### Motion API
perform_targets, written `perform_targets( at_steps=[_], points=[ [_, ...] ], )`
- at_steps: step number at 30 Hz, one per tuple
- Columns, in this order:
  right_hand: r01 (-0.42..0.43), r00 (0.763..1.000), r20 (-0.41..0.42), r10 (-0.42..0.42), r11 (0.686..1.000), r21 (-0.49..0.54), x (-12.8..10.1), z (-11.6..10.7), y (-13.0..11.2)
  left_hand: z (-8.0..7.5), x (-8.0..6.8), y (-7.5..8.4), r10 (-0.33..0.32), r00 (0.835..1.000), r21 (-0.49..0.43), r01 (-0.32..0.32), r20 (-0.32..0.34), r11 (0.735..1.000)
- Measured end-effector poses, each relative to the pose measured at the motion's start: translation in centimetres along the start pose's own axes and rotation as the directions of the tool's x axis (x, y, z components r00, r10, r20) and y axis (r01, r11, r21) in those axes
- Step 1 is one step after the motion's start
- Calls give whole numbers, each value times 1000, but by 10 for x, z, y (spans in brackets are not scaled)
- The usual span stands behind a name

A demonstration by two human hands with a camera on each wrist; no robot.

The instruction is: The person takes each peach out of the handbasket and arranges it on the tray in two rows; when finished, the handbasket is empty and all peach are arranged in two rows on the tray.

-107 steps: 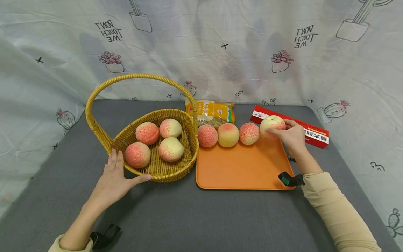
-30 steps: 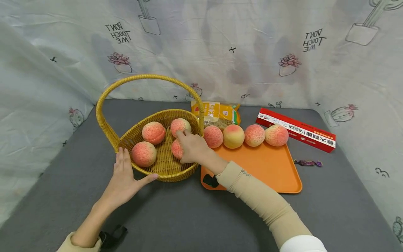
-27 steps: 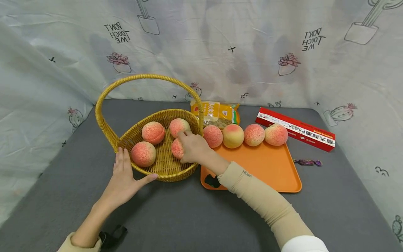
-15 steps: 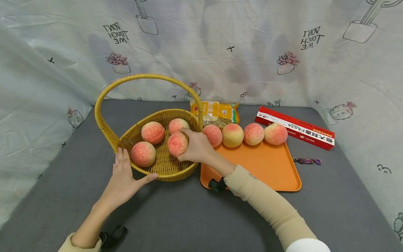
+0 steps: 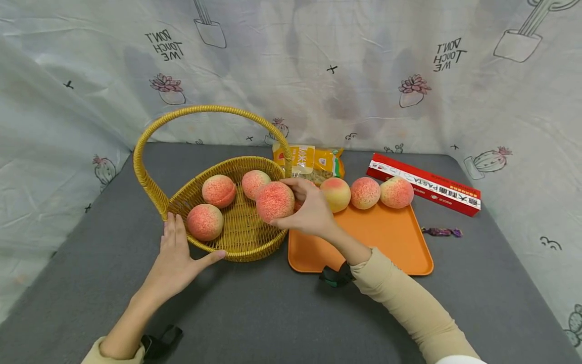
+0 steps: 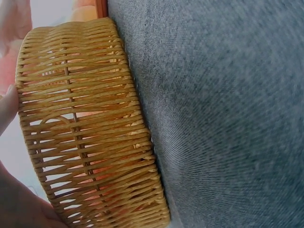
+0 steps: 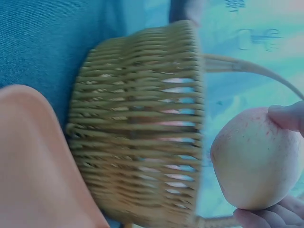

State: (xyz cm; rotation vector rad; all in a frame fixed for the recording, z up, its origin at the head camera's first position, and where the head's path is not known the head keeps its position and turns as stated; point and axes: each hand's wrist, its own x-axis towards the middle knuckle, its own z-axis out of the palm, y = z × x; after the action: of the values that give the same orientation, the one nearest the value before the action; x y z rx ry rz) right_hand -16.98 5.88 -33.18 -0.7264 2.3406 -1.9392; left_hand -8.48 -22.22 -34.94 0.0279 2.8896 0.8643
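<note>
Three peaches [image 5: 219, 191] lie in a yellow wicker basket [image 5: 249, 254], whose tall handle [image 5: 212, 109] arches over the grey bench [image 5: 254, 313]. Another peach [image 5: 275, 201] is in the grip of the right hand [image 5: 313, 210], pinched between thumb and fingers and raised above the basket's right rim. The left hand [image 5: 177, 260] is spread against the basket, straight fingers on its left side, thumb on the near rim. The bench top is cloth-like, its fine weave plain in the left wrist view. On it, right of the basket, sits an orange tray [image 5: 364, 237] with a row of peaches [image 5: 366, 193] along its far edge, one of them mostly hidden behind the right hand. A yellow packet [image 5: 318, 163] lies behind the row, a red box [image 5: 432, 189] lies slantwise by the tray's far right corner, and a purple candy [image 5: 442, 232] lies near its right edge. Behind and at both sides hangs a pale, creased curtain [image 5: 291, 60] printed with potted plants, small birds and lettering, soft shadows across it.
</note>
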Motion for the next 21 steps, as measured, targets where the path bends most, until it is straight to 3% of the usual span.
perform_targets(
  at_steps=[9,14,21],
  points=[
    [61,994,-92,-58,998,26,-19,-24,-15,0,0,0,-5,1000,3,5,-1,1000],
    [12,991,-136,-7,999,38,-31,-32,-19,0,0,0,-8,1000,4,8,5,1000],
    [-92,987,-119,105,989,112,-45,-43,-20,0,1,0,-9,1000,-1,9,7,1000]
  ],
)
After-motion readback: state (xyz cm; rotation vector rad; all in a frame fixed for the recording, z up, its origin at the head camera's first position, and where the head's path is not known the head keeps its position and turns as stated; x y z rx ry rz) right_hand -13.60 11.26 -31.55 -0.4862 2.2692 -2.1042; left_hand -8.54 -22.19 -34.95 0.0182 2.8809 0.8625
